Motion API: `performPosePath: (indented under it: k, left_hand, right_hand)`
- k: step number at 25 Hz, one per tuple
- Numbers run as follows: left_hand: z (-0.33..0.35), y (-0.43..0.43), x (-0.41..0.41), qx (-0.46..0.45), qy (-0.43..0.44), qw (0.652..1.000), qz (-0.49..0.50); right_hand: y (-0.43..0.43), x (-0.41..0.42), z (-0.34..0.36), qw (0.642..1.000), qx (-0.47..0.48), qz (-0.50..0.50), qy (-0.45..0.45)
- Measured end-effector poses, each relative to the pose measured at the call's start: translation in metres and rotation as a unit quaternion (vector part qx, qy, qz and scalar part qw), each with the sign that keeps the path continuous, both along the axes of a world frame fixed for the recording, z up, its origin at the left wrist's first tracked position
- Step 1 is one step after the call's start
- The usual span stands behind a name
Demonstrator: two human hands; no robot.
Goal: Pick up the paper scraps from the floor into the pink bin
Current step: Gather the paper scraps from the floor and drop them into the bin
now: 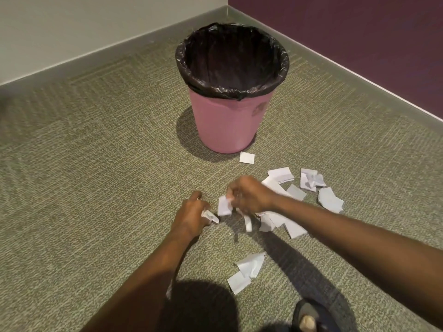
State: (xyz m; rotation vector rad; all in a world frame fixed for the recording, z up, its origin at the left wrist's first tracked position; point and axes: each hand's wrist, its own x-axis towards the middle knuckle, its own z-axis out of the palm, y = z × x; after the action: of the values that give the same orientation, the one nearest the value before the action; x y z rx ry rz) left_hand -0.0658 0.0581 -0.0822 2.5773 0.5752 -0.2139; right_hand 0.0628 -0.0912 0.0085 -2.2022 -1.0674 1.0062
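Observation:
The pink bin [225, 125] stands upright on the carpet near the room's corner, lined with a black bag [231, 61], and looks empty inside. Several white paper scraps [329, 200] lie scattered in front of it and to its right; one square scrap [247, 157] rests by the bin's base, two more scraps [249, 264] lie nearer to me. My left hand [191, 215] is closed around a crumpled scrap [211, 216] just above the floor. My right hand [249, 196] pinches scraps [224, 205], with one piece dangling below it.
Grey-green carpet [96, 188] covers the floor. A pale wall with a grey skirting [84, 58] runs at the left, a purple wall [359, 32] at the right. My foot in a dark sandal [309, 317] shows at the bottom edge.

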Motion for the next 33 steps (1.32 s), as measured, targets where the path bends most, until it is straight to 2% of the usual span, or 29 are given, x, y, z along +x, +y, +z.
performPosePath:
  k: [4, 8, 11, 15, 17, 19, 21, 23, 25, 26, 28, 31, 32, 33]
  left_hand:
    - [0.053, 0.019, 0.029, -0.146, -0.083, 0.983, 0.074]
    - [0.18, 0.032, 0.065, -0.269, -0.27, 0.918, 0.115]
    - [0.254, 0.035, 0.088, -0.311, -0.349, 0.873, 0.135]
    - [0.292, 0.051, 0.155, -0.251, -0.389, 0.861, 0.209]
    - [0.292, 0.06, 0.196, -0.225, -0.345, 0.874, 0.257]
    - [0.288, 0.067, 0.223, -0.237, -0.275, 0.888, 0.282]
    - [0.28, 0.074, 0.236, -0.25, -0.213, 0.903, 0.275]
    - [0.282, 0.069, 0.234, -0.221, -0.194, 0.92, 0.259]
    - [0.282, 0.059, 0.226, -0.133, -0.22, 0.933, 0.25]
    - [0.282, 0.053, 0.218, -0.088, -0.243, 0.929, 0.263]
    - [0.276, 0.043, 0.195, -0.033, -0.308, 0.9, 0.308]
    - [0.228, 0.027, 0.154, 0.0, -0.385, 0.863, 0.328]
    - [0.204, 0.017, 0.14, 0.009, -0.391, 0.866, 0.313]
    - [0.178, 0.006, 0.126, 0.021, -0.377, 0.883, 0.281]
  right_hand:
    - [0.024, 0.039, 0.11, 0.978, 0.176, -0.115, 0.008]
    - [0.04, 0.078, 0.159, 0.914, 0.311, -0.261, 0.01]
    - [0.051, 0.098, 0.173, 0.876, 0.343, -0.339, 0.004]
    - [0.071, 0.133, 0.186, 0.879, 0.293, -0.368, -0.075]
    - [0.083, 0.153, 0.184, 0.884, 0.256, -0.382, -0.088]
    - [0.091, 0.165, 0.18, 0.892, 0.233, -0.379, -0.075]
    - [0.097, 0.169, 0.177, 0.897, 0.244, -0.366, -0.044]
    - [0.097, 0.165, 0.178, 0.901, 0.255, -0.351, -0.022]
    - [0.092, 0.161, 0.179, 0.904, 0.258, -0.338, -0.042]
    - [0.087, 0.158, 0.179, 0.902, 0.264, -0.336, -0.057]
    - [0.072, 0.148, 0.179, 0.895, 0.295, -0.331, -0.053]
    - [0.031, 0.126, 0.165, 0.901, 0.312, -0.299, -0.041]
    - [0.014, 0.121, 0.154, 0.909, 0.296, -0.29, -0.051]
    - [-0.003, 0.115, 0.14, 0.92, 0.266, -0.283, -0.057]
